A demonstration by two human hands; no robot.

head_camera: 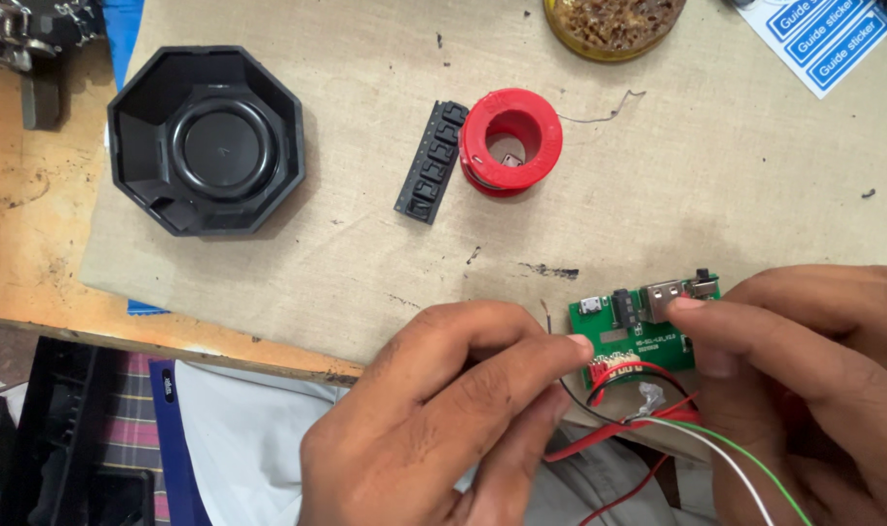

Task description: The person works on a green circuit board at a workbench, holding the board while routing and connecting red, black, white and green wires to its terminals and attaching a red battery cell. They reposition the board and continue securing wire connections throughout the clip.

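Observation:
My right hand (813,375) holds a small green circuit board (648,326) by its right side, thumb on the metal socket at its top edge. My left hand (443,419) pinches the thin wires at the board's left edge, with a bare wire tip sticking up above the fingers. Red, black, white and green wires (677,419) trail from the board's lower edge toward me. The board hovers just over the near edge of the beige mat (365,263).
A red solder spool (510,142) stands mid-mat, with a black strip of button parts (432,162) on its left. A black octagonal housing (207,141) sits at the far left. A round tin (614,24) and a blue-and-white sticker sheet (825,34) lie at the back.

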